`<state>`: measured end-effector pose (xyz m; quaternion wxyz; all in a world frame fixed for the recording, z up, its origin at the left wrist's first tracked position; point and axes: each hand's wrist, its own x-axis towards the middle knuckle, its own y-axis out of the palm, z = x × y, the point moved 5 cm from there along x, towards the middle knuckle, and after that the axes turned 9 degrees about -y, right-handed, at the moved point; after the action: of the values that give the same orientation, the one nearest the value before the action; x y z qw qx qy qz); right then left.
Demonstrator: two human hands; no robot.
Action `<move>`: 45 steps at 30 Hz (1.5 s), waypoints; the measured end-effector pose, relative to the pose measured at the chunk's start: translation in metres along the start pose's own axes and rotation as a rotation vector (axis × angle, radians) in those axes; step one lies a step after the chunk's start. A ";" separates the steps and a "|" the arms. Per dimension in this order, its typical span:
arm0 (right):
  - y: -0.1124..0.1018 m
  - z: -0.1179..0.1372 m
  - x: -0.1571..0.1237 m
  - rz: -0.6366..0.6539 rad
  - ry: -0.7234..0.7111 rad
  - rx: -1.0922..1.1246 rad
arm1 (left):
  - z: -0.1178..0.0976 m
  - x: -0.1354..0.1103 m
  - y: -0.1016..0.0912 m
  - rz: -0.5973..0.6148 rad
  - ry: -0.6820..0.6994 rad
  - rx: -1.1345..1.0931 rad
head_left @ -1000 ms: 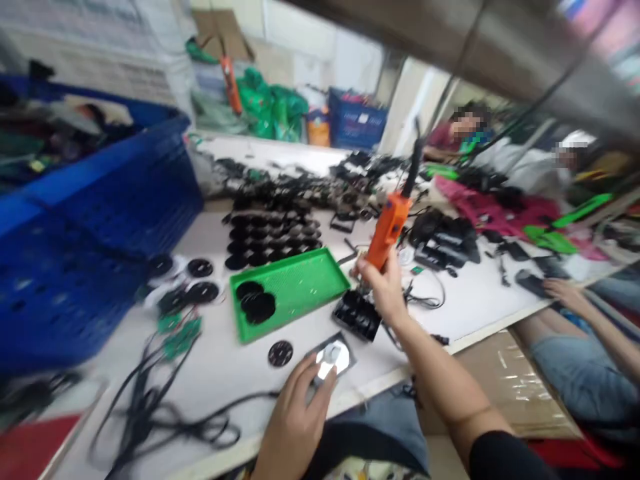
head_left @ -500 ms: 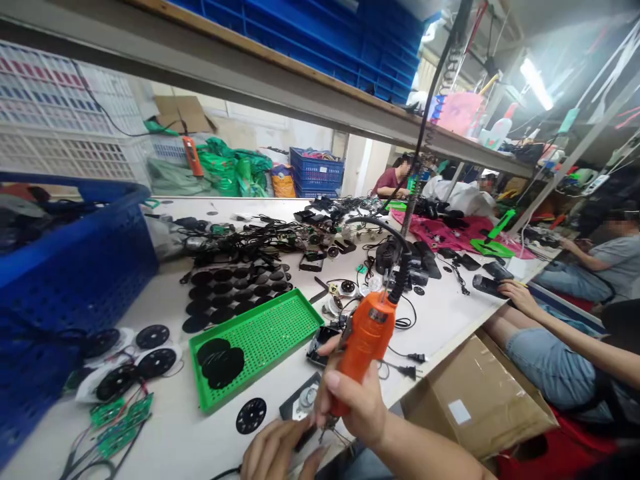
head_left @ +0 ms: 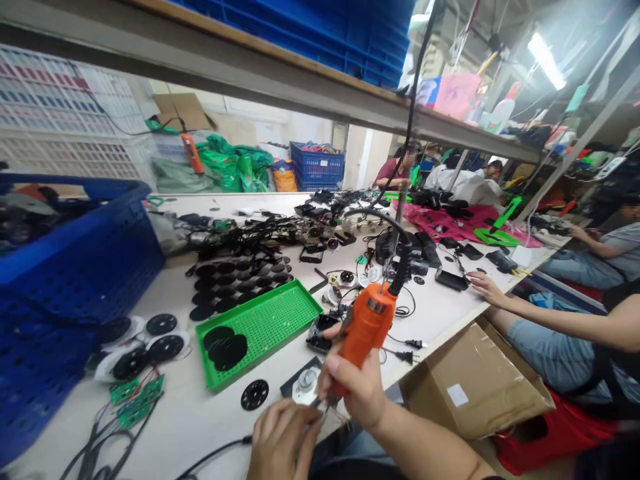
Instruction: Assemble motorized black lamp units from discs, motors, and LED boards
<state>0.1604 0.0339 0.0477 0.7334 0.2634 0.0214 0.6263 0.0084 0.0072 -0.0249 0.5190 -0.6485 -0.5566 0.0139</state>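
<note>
My right hand (head_left: pixel 363 390) is wrapped around an orange electric screwdriver (head_left: pixel 367 327), tilted with its bit pointing down. A cord and a coiled hanger run up from its top. Close to the bit, my left hand (head_left: pixel 285 437) is closed with fingers pinched together; what it holds is mostly hidden. A black cable (head_left: pixel 215 455) runs out from beside this hand. Just beyond my hands lies a white round motor-like part (head_left: pixel 307 382) on a dark plate. A black slotted disc (head_left: pixel 255 395) lies flat left of it, and an open black housing (head_left: pixel 320 333) stands behind.
A green perforated tray (head_left: pixel 270 325) holds several black discs. Green circuit boards (head_left: pixel 137 400) with wires lie left, beside a blue crate (head_left: pixel 100 287). Cables and parts cover the back. At right, a co-worker's hand (head_left: pixel 485 288) touches a black case (head_left: pixel 451 280) above a cardboard box (head_left: pixel 475 380).
My view has shifted slightly. The screwdriver stays in my right hand, its bit still by my left fingers. The co-worker's hand and a black case have moved left along the table.
</note>
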 end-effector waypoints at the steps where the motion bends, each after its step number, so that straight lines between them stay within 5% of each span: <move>1: -0.004 0.004 0.001 -0.007 -0.008 -0.052 | 0.000 0.002 -0.005 0.028 -0.051 0.034; 5: -0.025 0.024 0.004 0.051 -0.046 -0.343 | 0.012 0.020 -0.034 0.082 -0.186 0.175; 11: -0.042 0.038 0.016 0.133 -0.029 -0.422 | 0.073 0.060 -0.071 0.213 -0.404 0.422; 16: -0.044 0.040 0.031 0.142 -0.088 -0.257 | 0.099 0.076 -0.066 0.300 -0.497 0.434; 22: -0.039 0.028 0.044 0.000 -0.125 -0.042 | 0.113 0.073 -0.052 0.317 -0.528 0.409; 26: -0.032 0.025 0.047 -0.060 -0.150 0.007 | 0.092 0.070 -0.057 0.262 -0.499 0.366; 30: -0.024 0.024 0.050 -0.079 -0.126 0.074 | 0.026 0.065 -0.057 0.194 -0.311 0.042; 34: -0.018 0.024 0.049 -0.110 -0.098 0.146 | -0.028 0.060 -0.033 0.196 -0.266 -0.284; 40: -0.013 0.024 0.042 -0.094 -0.084 0.136 | -0.038 0.064 -0.004 0.088 -0.374 -0.498; 45: -0.011 0.026 0.035 -0.113 -0.086 0.172 | -0.036 0.069 0.006 0.204 -0.428 -0.638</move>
<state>0.1873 0.0561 0.0757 0.7423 0.3503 0.0584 0.5682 0.0602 0.0349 0.0261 0.1598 -0.8115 -0.5614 0.0265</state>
